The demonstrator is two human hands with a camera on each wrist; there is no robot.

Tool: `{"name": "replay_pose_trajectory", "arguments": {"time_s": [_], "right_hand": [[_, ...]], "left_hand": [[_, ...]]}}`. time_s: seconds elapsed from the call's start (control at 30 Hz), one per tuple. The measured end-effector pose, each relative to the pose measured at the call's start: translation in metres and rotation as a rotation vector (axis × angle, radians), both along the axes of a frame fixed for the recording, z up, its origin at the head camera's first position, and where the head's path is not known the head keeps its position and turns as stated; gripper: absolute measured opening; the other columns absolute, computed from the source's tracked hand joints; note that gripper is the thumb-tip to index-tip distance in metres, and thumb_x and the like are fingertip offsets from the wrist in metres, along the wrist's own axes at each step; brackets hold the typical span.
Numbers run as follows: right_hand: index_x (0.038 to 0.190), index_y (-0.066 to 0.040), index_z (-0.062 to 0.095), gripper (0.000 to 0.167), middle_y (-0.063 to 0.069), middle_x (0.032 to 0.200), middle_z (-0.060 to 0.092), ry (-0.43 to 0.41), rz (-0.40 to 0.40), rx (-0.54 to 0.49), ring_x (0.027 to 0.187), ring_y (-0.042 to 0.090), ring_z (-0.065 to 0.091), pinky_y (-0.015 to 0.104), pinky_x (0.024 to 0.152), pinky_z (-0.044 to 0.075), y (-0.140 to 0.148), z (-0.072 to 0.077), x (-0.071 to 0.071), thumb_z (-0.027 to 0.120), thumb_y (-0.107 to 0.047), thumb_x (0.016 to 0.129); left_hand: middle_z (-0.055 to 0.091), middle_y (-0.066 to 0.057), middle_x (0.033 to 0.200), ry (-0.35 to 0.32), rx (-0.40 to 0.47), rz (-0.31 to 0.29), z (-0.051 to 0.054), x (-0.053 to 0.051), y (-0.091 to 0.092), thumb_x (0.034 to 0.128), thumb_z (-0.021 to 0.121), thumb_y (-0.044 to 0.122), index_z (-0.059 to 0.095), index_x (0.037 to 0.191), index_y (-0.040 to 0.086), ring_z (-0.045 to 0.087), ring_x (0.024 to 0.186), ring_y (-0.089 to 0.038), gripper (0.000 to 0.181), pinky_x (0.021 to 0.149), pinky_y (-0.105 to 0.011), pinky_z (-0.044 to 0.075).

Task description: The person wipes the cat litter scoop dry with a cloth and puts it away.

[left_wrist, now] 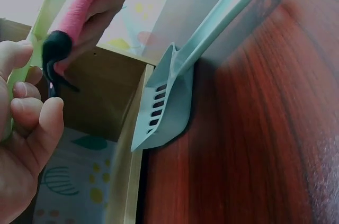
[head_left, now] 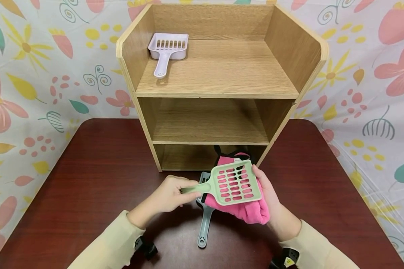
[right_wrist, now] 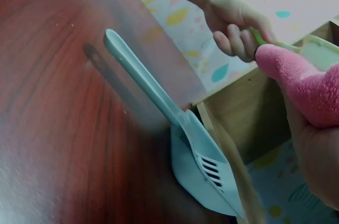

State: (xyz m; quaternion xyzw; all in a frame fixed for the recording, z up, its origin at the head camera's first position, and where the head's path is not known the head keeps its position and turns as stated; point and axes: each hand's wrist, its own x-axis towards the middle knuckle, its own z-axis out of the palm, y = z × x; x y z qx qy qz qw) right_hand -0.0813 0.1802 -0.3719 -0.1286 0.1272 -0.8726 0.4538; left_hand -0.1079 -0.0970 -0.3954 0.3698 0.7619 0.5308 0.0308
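Fingers (head_left: 188,183) of the left hand (head_left: 170,194) pinch the handle of a pale green slotted litter scoop (head_left: 239,182), coming in from its 9 o'clock; thumb and fingertips close round the grip. Right hand (head_left: 268,194) is at the scoop's 3 o'clock, holding a pink plush cloth (head_left: 254,213) up behind the slotted head, thumb by the rim. Its other fingers are mostly hidden by the cloth, exact curl can't be told.

Green scoop is at 5 o'clock of the head view, lifted above the bench (head_left: 70,209). Pink shows through the slots, so cloth backs most of the plate. Handle hold likely chosen to leave the head uncovered and steady; right palm probably gives the cloth a firm backing. Cloth's black trim and straps run toward 12 o'clock, near the lowest compartment.

Blue-grey scoop (head_left: 205,226), 6 o'clock, on bench: handle toward 6, slotted head toward the wooden shelf unit (head_left: 219,67). Handle rises off the bench, so easy to grab. Partly covered by the held items from above.

Lavender scoop (head_left: 165,54) on the top shelf, 11 o'clock, beside the side panel, handle toward the front edge, probably for easy reach.
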Motion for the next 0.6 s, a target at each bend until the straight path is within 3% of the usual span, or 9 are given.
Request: {"name": "replay_pose_trajectory", "arguments": {"time_s": [0.17,0.3,0.4,0.47,0.53,0.6], "right_hand": [[0.128,-0.009,0.055,0.069,0.008,0.129,0.060,0.034,-0.044,0.167,0.117,0.025,0.057,0.030,0.102,0.043,0.005,0.010,0.001,0.010,-0.051,0.098],[0.119,-0.013,0.059,0.049,0.008,0.113,0.069,0.083,-0.224,0.412,0.099,0.024,0.067,0.034,0.082,0.055,0.009,0.015,0.001,0.019,-0.037,0.103],[0.117,-0.014,0.054,0.028,0.009,0.102,0.072,0.157,-0.404,0.613,0.087,0.026,0.070,0.042,0.068,0.057,0.010,0.015,0.000,0.030,-0.022,0.104],[0.118,-0.016,0.050,0.021,0.009,0.097,0.073,0.191,-0.470,0.708,0.082,0.027,0.071,0.041,0.060,0.057,0.011,0.013,-0.001,0.036,-0.017,0.102],[0.118,-0.016,0.049,0.020,0.009,0.098,0.072,0.201,-0.479,0.723,0.084,0.026,0.071,0.042,0.062,0.057,0.013,0.012,-0.001,0.038,-0.018,0.102],[0.116,-0.016,0.053,0.024,0.006,0.100,0.072,0.188,-0.420,0.705,0.086,0.022,0.070,0.035,0.064,0.057,0.015,0.011,0.000,0.034,-0.025,0.103]], "left_hand": [[0.070,-0.013,0.082,0.008,-0.006,-0.003,0.002,0.000,-0.003,0.0827,0.069,0.004,0.071,0.102,-0.003,0.050,0.050,0.005,0.020,0.038,-0.018,0.044],[0.070,-0.012,0.081,-0.006,-0.025,-0.006,0.003,0.000,-0.005,0.0833,0.069,0.006,0.071,0.102,-0.001,0.049,0.047,0.005,0.020,0.037,-0.018,0.044],[0.070,-0.010,0.080,-0.013,-0.045,-0.009,0.004,0.000,-0.006,0.0840,0.069,0.007,0.072,0.102,0.000,0.047,0.045,0.005,0.019,0.036,-0.018,0.043],[0.070,-0.009,0.080,-0.019,-0.057,-0.014,0.004,0.001,-0.007,0.0845,0.069,0.008,0.072,0.102,0.001,0.046,0.044,0.005,0.019,0.036,-0.018,0.043],[0.071,-0.010,0.081,-0.033,-0.062,-0.018,0.005,0.001,-0.007,0.0849,0.068,0.008,0.072,0.103,0.001,0.046,0.043,0.004,0.019,0.036,-0.019,0.043],[0.071,-0.011,0.083,-0.043,-0.060,-0.024,0.005,0.002,-0.007,0.0852,0.068,0.008,0.071,0.103,-0.001,0.047,0.043,0.003,0.020,0.036,-0.019,0.043]]}}
